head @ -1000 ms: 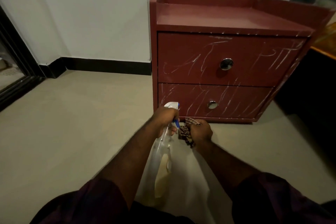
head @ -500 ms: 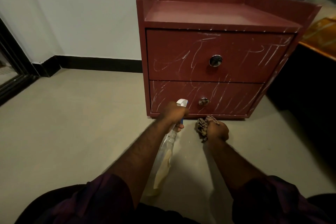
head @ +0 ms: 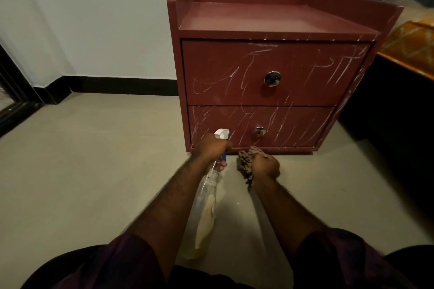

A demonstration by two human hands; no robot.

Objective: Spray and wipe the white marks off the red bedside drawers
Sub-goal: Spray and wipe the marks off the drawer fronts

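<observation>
- Red bedside drawers (head: 258,23): two-drawer unit on the beige floor (head: 94,159), its back to the white wall (head: 105,19); the flat top has a raised lip at the back and both sides.
- Upper drawer (head: 211,61): round shiny knob (head: 272,78) at centre; thin white marks (head: 338,70) loop and slant across the front, thickest towards its right end.
- Lower drawer (head: 293,124): smaller round knob (head: 259,131); dense slanting white streaks cover nearly the whole front.
- More white flecks run along the front edge of the top and down the right front edge of the unit.
- Spray bottle (head: 206,206): clear body with yellowish liquid, white nozzle (head: 221,133) close before the lower drawer's left part.
- Left hand (head: 211,150): fingers wrapped round the bottle's neck, just in front of the unit's bottom left corner.
- Right hand (head: 266,165): closed in a fist on a bunched patterned cloth (head: 245,164), just in front of the unit's base, below the lower knob.
- Black skirting (head: 122,85): runs along the wall to the left of the unit.
- Dark furniture with an orange top (head: 408,47): immediately right of the unit.
</observation>
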